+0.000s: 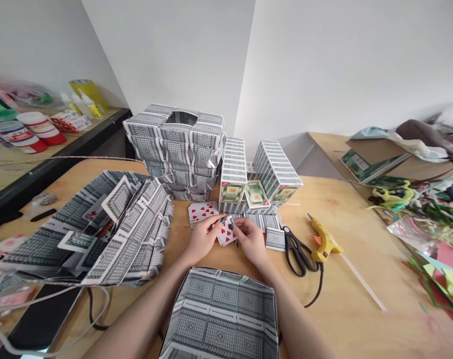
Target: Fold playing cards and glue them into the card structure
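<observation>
Both of my hands meet over the middle of the table, pinching playing cards that show red hearts. My left hand has thumb and finger closed at the cards' left edge. At their right edge, my right hand grips with closed fingers. Other heart cards lie face up just left and behind. To the right of my right hand rests a face-down card with a grey patterned back. Nearest me, between my forearms, stands a box made of joined cards.
A large card-built box stands behind, beside stacked card packs. At left, a card-covered container holds loose cards. Black scissors and a yellow glue gun with its cord lie right. Paper scraps cover the right edge.
</observation>
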